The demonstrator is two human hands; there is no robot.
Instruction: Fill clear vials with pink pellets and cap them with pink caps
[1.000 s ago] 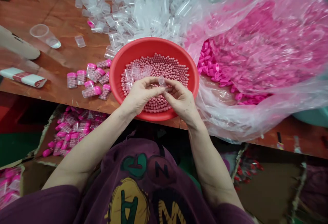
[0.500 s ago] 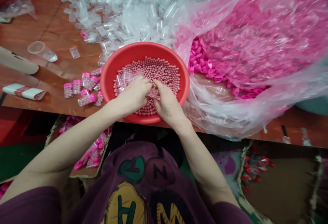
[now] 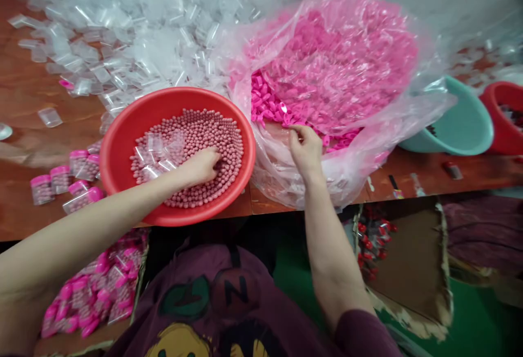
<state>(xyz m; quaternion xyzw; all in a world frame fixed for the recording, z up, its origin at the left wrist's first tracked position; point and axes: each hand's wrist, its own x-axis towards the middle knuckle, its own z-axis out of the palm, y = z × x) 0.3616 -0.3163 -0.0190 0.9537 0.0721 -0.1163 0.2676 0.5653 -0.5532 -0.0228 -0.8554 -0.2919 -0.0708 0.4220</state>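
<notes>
Left hand [image 3: 202,167] is curled downward; right hand [image 3: 307,149] is outstretched, half-curled

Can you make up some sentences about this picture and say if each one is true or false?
1. The left hand is among the small round dusty-pink beads in the round red plastic basin. True.
2. The right hand is in that basin too. False: the right hand is by the small hot-pink plastic caps.
3. Some clear plastic tubes lie in the basin. True.
4. The wide light-teal plastic tub is left of the basin. False: the tub is to its right.
5. Small clear bottles with pink lids are left of the basin. True.
</notes>
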